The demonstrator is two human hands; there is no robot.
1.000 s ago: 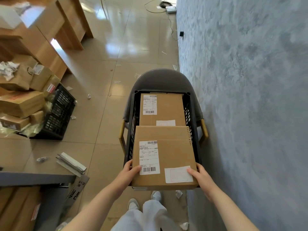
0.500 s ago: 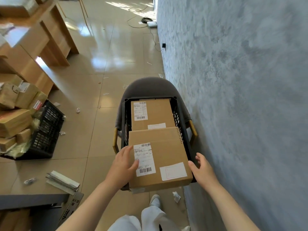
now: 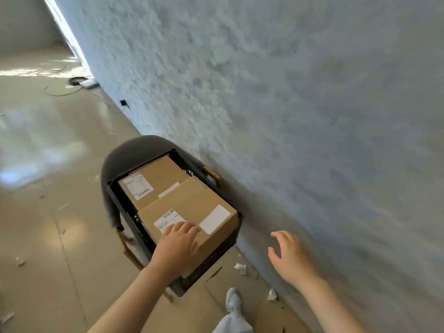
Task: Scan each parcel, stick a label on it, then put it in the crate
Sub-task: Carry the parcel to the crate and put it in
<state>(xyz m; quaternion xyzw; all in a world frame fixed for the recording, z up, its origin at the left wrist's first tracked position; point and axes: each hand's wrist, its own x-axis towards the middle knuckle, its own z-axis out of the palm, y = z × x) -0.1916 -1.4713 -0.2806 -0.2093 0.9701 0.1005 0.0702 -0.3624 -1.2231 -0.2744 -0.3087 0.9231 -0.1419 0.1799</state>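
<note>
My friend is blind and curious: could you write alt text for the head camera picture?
A person's left hand rests flat on a labelled cardboard parcel lying in a black crate on a grey chair, beside a second parcel. The right hand hovers open, apart from the crate, near a pale blue wall.

No legible text: blurred barcoded shipping labels on both parcels.
</note>
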